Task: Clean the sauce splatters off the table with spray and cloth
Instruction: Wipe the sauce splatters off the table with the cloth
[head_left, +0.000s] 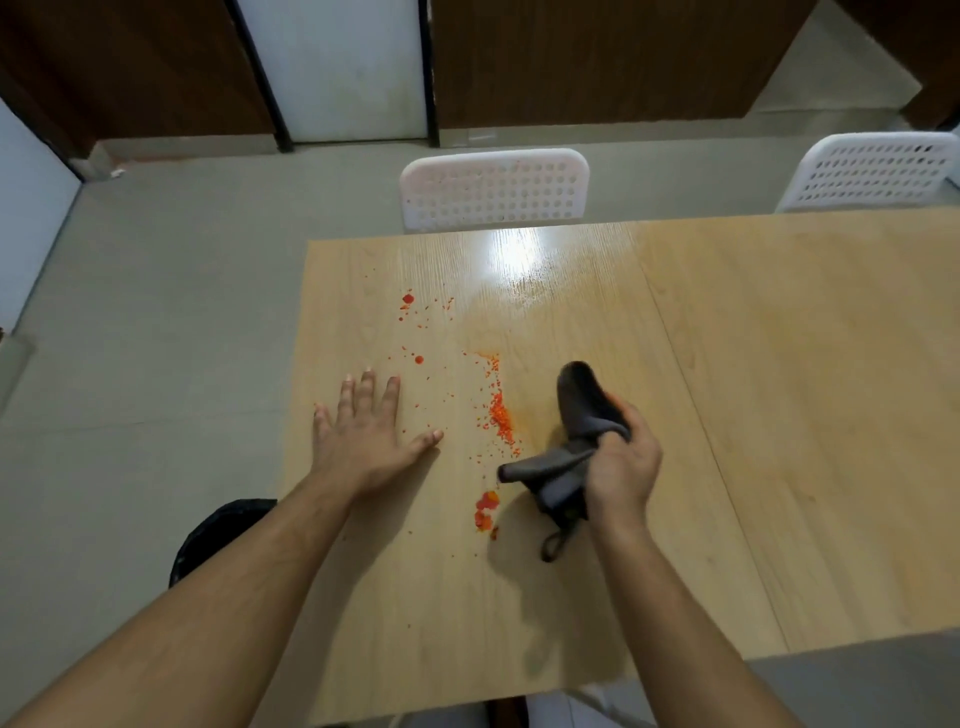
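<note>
Head view only. Right hand (621, 467) sits lower centre-right of frame, fingers curled round a dark grey cloth (571, 447), so that grip is clenched on the cloth. The cloth is bunched and raised off the worktop (779, 364); its shadow falls on the wood below it. Long axis runs roughly bottom to top of frame, slightly tilted: one end sticks up toward the frame top above the fist, a folded flap pokes out to the left of the fist, and a thin loop hangs down at the bottom end. Most of the cloth lies left of and above the grip.

Left hand (366, 428) is left of centre, palm flat on the worktop, fingers spread and straight, pointing toward the frame top: grip released, holding nothing.

Sauce splatters (501, 415) are red-orange, lying between the two hands. Densest streak runs vertically just left of the cloth; a bigger blob sits lower, below the flap; scattered dots spread up toward centre-left of frame.

The worktop is light wood with a glare patch at upper centre. Two white perforated chairs (493, 189) stand at its far edge, upper centre and upper right.
</note>
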